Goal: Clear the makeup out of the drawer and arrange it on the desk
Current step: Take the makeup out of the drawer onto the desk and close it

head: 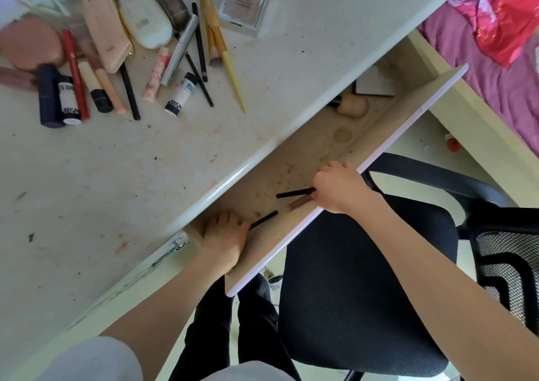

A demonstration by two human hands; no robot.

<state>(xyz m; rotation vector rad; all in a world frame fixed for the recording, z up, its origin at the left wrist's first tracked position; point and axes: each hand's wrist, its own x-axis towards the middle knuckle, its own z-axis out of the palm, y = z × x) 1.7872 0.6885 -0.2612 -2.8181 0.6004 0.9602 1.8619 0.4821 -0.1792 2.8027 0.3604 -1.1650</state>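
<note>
Pale and stained, the desk (116, 176) runs across the view with its drawer (408, 130) pulled open above a black office chair (364, 278). Inside the drawer the right hand (339, 186) curls its fingers round the end of a black pencil (294, 192) and a brown tube (299, 202) just beneath it, close to the drawer's front panel. The left hand (224, 236) lies at the drawer's near corner, fingers closed on the end of another thin black stick (264, 219) that points toward the right hand. Farther along the drawer lie a tan, round-ended brush or bottle (351, 106) and a flat square item (374, 84). Up on the desk, well apart from the hands, a cluster of makeup (116, 45) is spread out: tubes, pencils, a yellow-handled brush (227, 60) and a square compact (243, 9). Pink bedding (481, 68) fills the far right.
</note>
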